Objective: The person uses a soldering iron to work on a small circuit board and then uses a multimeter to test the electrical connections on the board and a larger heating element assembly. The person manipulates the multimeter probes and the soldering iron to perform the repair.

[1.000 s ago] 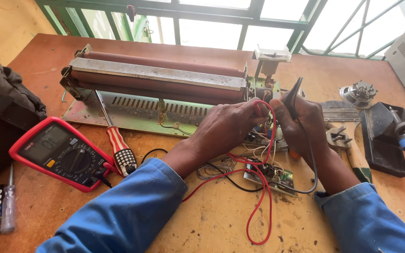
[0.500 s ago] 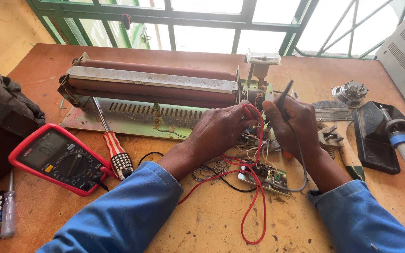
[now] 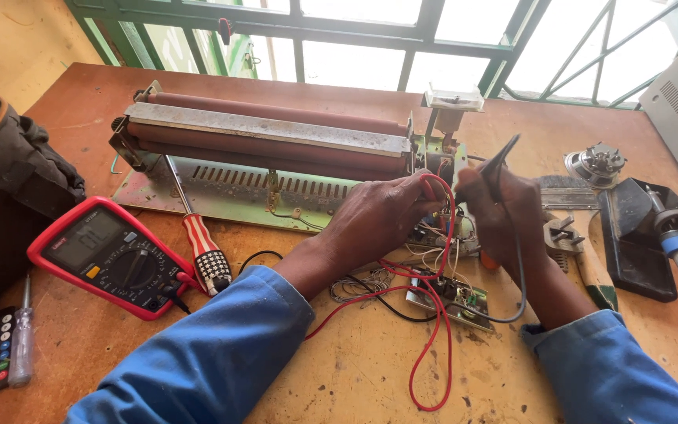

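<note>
Nearest the viewer, two blue sleeves extend over the worn orange-brown wooden table (image 3: pixel 339 377). A small green circuit board (image 3: pixel 449 297) with tangled red and black leads lies just below the hands. The left hand (image 3: pixel 382 216) has its fingers clenched on the red test probe (image 3: pixel 431 188); the right hand (image 3: pixel 504 216) grips the black test probe (image 3: pixel 496 165). Left sits a red-cased digital multimeter (image 3: pixel 107 255); beyond, a brown roller assembly on a metal frame (image 3: pixel 268 145).

A worn wooden table (image 3: pixel 339 377) carries a multimeter (image 3: pixel 107 255), screwdriver (image 3: pixel 198 235) and roller machine (image 3: pixel 276 157).
</note>
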